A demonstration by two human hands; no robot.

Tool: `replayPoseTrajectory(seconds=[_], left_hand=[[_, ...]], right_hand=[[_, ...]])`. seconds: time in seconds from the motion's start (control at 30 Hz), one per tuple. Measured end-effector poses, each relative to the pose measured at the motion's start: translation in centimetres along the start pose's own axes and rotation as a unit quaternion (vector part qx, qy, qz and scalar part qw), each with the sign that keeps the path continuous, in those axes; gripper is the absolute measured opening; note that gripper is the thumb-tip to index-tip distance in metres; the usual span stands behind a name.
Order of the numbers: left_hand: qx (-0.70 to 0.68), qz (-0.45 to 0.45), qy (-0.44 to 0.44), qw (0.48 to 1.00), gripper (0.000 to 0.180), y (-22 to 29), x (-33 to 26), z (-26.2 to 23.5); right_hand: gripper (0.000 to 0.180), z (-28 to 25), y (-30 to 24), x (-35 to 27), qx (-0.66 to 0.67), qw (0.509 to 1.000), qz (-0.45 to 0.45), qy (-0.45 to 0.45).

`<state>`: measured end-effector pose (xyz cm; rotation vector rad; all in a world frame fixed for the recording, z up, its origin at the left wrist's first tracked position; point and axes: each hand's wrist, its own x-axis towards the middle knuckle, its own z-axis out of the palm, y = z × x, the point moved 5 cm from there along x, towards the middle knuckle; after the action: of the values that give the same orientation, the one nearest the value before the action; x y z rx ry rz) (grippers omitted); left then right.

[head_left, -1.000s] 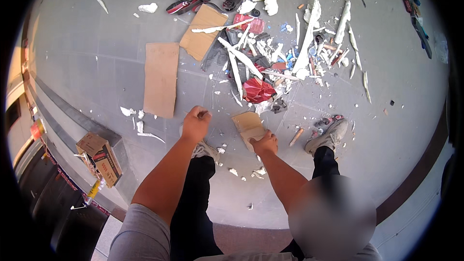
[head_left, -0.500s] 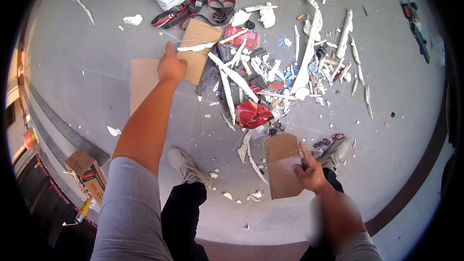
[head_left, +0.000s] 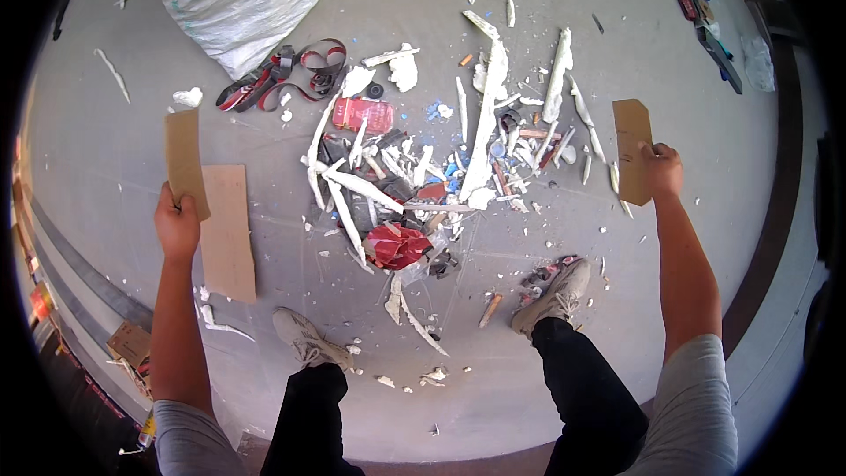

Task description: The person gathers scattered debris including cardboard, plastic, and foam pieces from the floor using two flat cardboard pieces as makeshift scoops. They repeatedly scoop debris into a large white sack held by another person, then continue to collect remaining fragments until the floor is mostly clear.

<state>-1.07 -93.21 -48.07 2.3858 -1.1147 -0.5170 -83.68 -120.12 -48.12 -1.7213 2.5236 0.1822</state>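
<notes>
Taking the debris heap (head_left: 366,188) as the dial's centre, I saw the left hand (head_left: 178,225) at nine o'clock, fingers closed on the lower end of a brown cardboard strip (head_left: 183,159), and the right hand (head_left: 664,171) at three, clenched on the right edge of a cardboard panel (head_left: 630,145); gripping both at their margins seemingly left the broad faces free. Another cardboard sheet (head_left: 227,238) lay flat at eight, apparently set outside the scraps, as was the white sack (head_left: 242,9) toward half past ten

Brown cardboard pieces (head_left: 187,163), white scraps (head_left: 490,115), grey floor (head_left: 493,414).
A bright red sheet (head_left: 397,247); a black strap (head_left: 282,64) with red edging.
</notes>
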Motion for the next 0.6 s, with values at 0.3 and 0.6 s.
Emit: replayPoseTrajectory(seconds=[0.3, 0.6], left_hand=[[0.167, 0.021, 0.011, 0.986, 0.067, 1.4, 11.8, 17.1], [0.118, 0.201, -0.253, 0.939, 0.075, 12.1, -7.9, 19.9]], right_hand=[[0.054, 13.5, -7.2, 5.4, 0.048, 0.997, -0.002, -0.057], [0.041, 10.3, -17.8, -11.2, 0.148, 0.919, -0.364, -0.04]])
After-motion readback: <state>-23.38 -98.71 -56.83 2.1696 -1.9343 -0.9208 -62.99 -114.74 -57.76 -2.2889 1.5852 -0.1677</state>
